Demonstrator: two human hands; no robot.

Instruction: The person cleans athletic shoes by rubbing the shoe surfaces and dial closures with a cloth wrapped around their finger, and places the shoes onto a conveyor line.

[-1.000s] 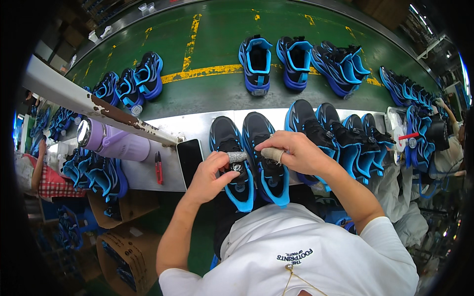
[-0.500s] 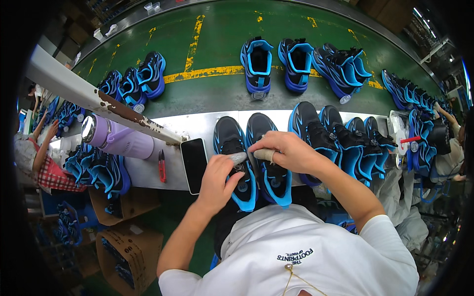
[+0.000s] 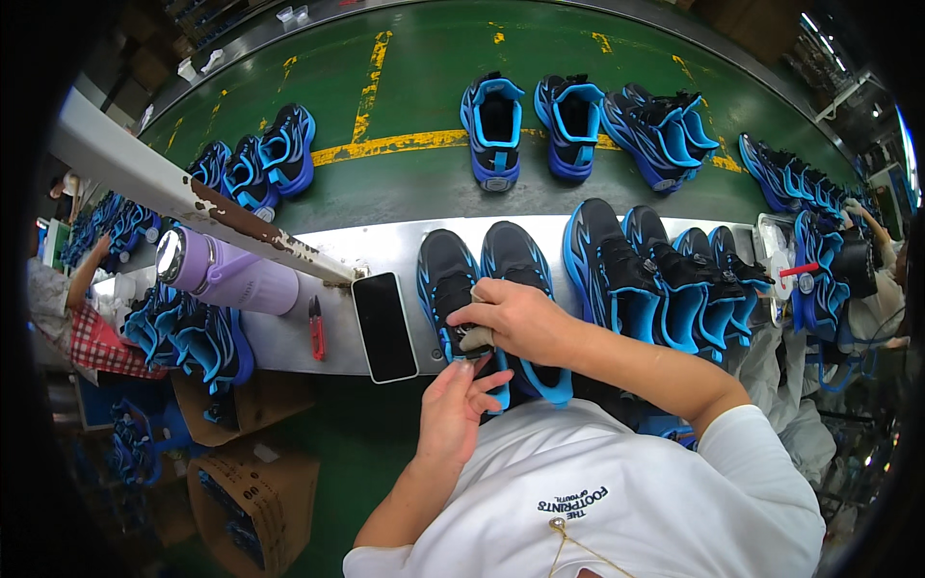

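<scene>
Shoe [image 3: 448, 275]: was pinched at the tongue [image 3: 472, 354] by right hand [image 3: 515, 323] and left hand [image 3: 451, 409]. Could have creased or skewed if tugged unevenly.

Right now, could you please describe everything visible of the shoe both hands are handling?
The shoe has a smooth-looking black toe, blue side trim and a light-blue collar. It sits upright on the bench, toe pointing away. The right hand partly covers its middle; the left hand is at its partly hidden opening.
</scene>
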